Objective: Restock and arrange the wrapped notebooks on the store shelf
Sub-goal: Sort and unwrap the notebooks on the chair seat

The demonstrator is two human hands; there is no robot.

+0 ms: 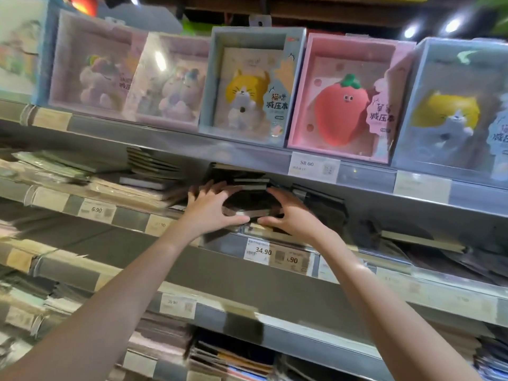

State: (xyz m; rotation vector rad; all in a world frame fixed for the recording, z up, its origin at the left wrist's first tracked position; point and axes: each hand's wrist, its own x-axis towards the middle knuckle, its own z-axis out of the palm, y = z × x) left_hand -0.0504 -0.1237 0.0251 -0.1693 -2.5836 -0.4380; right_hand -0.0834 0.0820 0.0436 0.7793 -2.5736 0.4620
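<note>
Nearest to the camera, two bare forearms reach up to the middle shelf point(277, 244). The left hand point(211, 209) and the right hand point(291, 215) hold a small stack of dark wrapped notebooks point(251, 203) from both sides, the fingers curled around its ends and the thumbs under its front edge, probably to keep the slippery covers together while the stack is put straight. The stack sits at the front edge of this shelf, just above the price label point(262, 251). Beside it, on the right, more dark notebooks point(319, 196) lie tilted. Farther up, the boxed strawberry notebook point(346, 100) stands upright, facing the customers
</note>
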